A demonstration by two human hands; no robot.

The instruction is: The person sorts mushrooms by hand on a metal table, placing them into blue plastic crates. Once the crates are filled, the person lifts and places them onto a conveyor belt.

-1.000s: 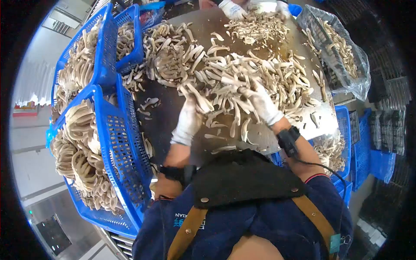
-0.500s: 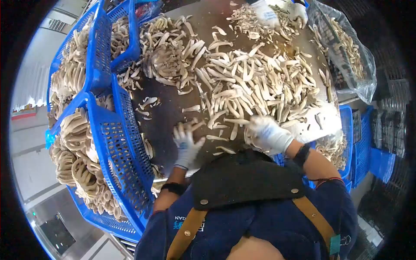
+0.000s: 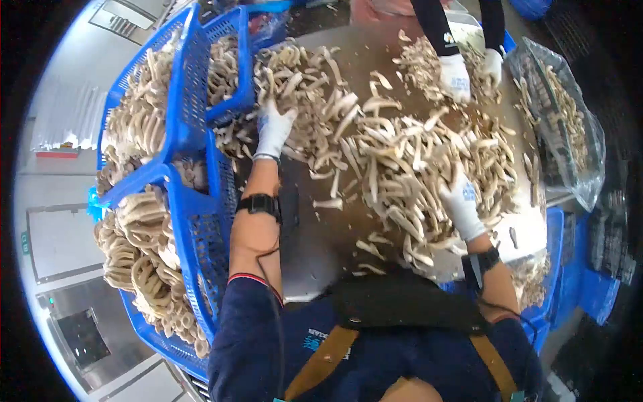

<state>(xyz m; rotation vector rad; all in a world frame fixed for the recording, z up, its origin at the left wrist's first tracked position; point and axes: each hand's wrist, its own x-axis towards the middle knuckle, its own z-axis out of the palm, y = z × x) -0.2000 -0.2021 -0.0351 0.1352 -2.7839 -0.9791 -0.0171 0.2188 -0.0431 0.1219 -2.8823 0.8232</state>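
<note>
Long pale mushrooms lie across a dark metal table. My left hand [image 3: 273,134], in a white glove, reaches into the left mushroom heap [image 3: 315,100], thumb apart from the fingers. Its fingertips are partly hidden among the mushrooms there, and nothing is plainly gripped. At the near right edge of the larger mushroom heap [image 3: 408,174] rests my gloved right hand [image 3: 462,204]. Its fingers stretch out over the mushrooms, apart from the thumb, with the tips partly covered.
Blue crates [image 3: 184,87] filled with mushrooms line the left side. Across the table [image 3: 321,228], a co-worker's gloved hands [image 3: 455,79] touch a heap of small pieces. A plastic-lined crate [image 3: 562,127] stands at the right, with another blue crate [image 3: 554,234] below it.
My left hand has moved forward from the bare near table to the left heap. My right hand has shifted right and lies against the large heap, whose near mushrooms are rearranged. The view has shifted.
</note>
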